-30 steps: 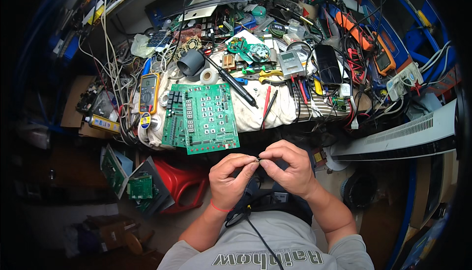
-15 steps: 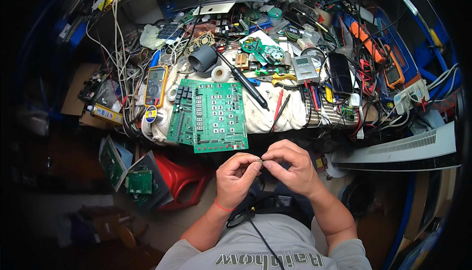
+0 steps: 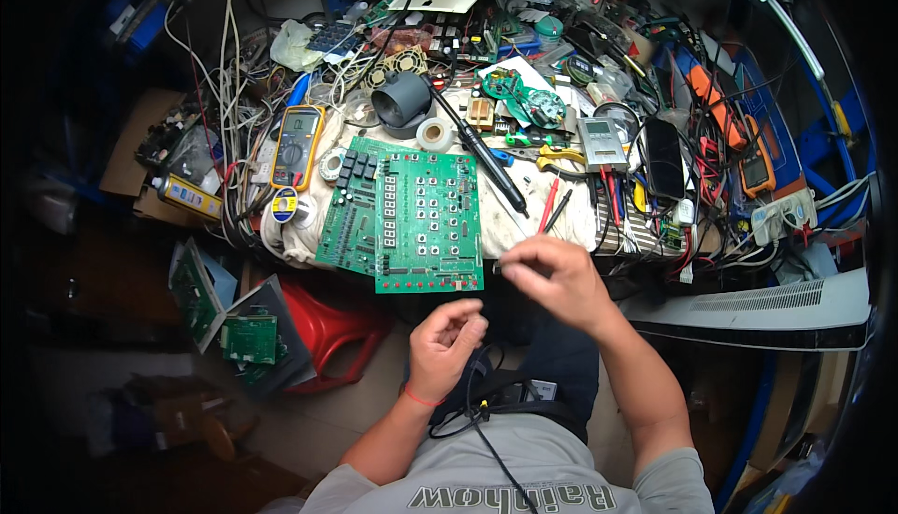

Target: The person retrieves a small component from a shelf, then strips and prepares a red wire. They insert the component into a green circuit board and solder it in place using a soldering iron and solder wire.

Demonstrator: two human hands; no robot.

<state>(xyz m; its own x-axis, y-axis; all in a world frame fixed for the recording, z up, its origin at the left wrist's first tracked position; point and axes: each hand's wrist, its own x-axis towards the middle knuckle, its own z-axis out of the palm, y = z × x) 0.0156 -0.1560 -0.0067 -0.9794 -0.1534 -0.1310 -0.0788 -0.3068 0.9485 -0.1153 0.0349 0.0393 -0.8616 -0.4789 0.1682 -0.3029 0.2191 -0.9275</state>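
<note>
My left hand is in front of the bench edge, its fingers curled and the thumb near them. Whether anything small is inside cannot be seen. My right hand is higher, by the bench edge, thumb and forefinger brought together at a tiny dark bit too small to name. Nearest to both hands lies a green circuit board with push buttons and a column of digit displays. It overlaps a second green board with black relays. A black soldering iron lies just right of the boards, close to red and black test probes.
A yellow multimeter and a solder spool sit left of the boards. Behind them are a grey tube, a tape roll and yellow-handled pliers. A phone lies right; a red stool stands below left.
My hands, which met at the fingertips over a small thing, have come apart. The right has moved up toward the bench edge; the left stays low. The view has shifted slightly.
</note>
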